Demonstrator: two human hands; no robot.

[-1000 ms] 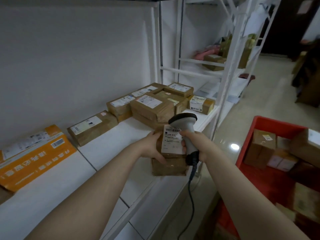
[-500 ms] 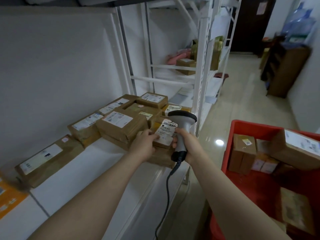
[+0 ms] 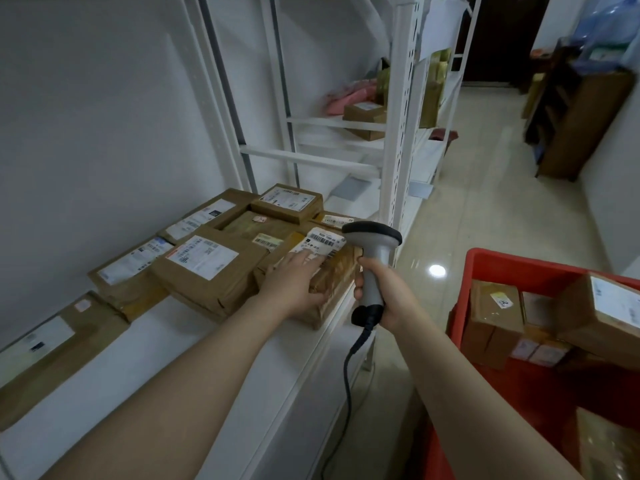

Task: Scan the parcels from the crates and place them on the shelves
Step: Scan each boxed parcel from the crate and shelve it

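Head view, and the left hand [image 3: 294,285] is down on the parcel [image 3: 337,271]: fingers laid out fairly straight across its top and onto the white label [image 3: 320,242], thumb tucked against the near side, so it clasps the box by that edge. The parcel sits on the white shelf [image 3: 166,351], right at the front lip, pushed up against the stack of brown parcels [image 3: 207,268] to its left and behind. Just to the right, the right hand [image 3: 388,299] is wrapped tight around the grey handle of the scanner [image 3: 375,251], its dark head up beside the label's far corner and its black cable [image 3: 346,375] dropping from the handle past the shelf edge. Further right stands the red crate [image 3: 519,268], with more brown parcels [image 3: 495,320] inside. Beyond the white upright [image 3: 398,133], a few packages rest on the next shelving bay [image 3: 332,123].
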